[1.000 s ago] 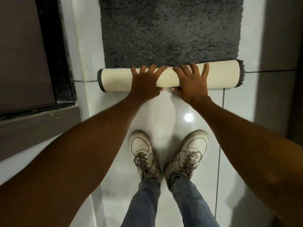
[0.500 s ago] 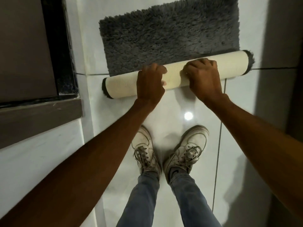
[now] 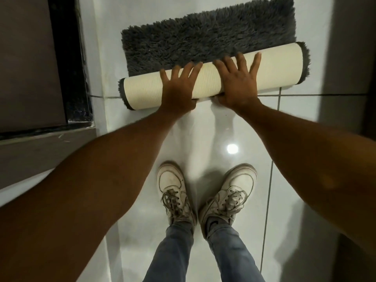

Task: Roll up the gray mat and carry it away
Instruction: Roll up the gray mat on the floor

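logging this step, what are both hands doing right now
Left hand: open, flat on the roll, gripping nothing.
Right hand: open, fingers spread on the roll.

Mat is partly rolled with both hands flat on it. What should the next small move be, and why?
Probably push the roll forward another turn. Both the left hand and the right hand lie open on its cream backing, and a stretch of gray mat is still flat on the white tile floor beyond it, so it is not ready to lift.

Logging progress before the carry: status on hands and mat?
Left hand and right hand flat on roll, fingers spread. Gray mat partly rolled, shaggy part still flat on floor. Nothing ahead of the roll.
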The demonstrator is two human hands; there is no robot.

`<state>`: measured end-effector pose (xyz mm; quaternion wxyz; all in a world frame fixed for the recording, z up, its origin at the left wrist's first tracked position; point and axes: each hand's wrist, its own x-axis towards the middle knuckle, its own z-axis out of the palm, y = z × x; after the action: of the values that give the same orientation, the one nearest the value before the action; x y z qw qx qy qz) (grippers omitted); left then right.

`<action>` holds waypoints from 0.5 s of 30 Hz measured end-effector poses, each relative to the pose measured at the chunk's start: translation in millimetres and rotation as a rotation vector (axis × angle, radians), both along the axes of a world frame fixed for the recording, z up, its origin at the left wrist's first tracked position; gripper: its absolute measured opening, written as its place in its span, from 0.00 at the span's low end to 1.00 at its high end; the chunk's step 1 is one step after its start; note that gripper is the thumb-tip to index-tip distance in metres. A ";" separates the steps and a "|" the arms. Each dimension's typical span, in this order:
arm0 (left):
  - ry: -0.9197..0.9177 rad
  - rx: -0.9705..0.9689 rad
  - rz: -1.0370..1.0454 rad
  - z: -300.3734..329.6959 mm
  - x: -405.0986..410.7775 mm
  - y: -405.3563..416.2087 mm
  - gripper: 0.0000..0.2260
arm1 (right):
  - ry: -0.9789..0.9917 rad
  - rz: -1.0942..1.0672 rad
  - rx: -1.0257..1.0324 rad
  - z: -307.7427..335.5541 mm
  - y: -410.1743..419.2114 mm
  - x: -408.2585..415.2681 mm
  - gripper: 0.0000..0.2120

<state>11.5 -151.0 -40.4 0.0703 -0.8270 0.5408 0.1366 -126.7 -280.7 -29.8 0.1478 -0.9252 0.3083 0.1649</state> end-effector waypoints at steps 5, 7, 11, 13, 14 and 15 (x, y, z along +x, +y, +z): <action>0.105 0.059 0.038 12.7 -27.6 21.5 0.38 | 0.031 0.024 0.080 5.6 20.1 -26.2 0.42; 0.243 0.188 0.038 18.7 -32.9 29.0 0.43 | 0.154 0.059 0.166 10.2 22.0 -31.2 0.43; 0.550 0.501 -0.001 26.7 -20.7 21.0 0.52 | 0.439 0.179 0.361 20.8 6.0 -23.1 0.47; 0.559 0.477 -0.077 29.1 -12.4 13.2 0.53 | 0.400 0.181 0.388 24.6 0.3 -18.5 0.47; 0.540 0.421 -0.090 30.3 -9.2 10.1 0.53 | 0.321 0.145 0.377 26.0 1.1 -18.3 0.46; 0.512 0.352 -0.085 31.5 -6.3 7.1 0.52 | 0.222 0.093 0.352 28.0 3.9 -19.8 0.44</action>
<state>5.2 -143.8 -8.8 0.0796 -0.7175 0.5431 0.4288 -146.5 -276.8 -1.8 0.2645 -0.8744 0.2462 0.3239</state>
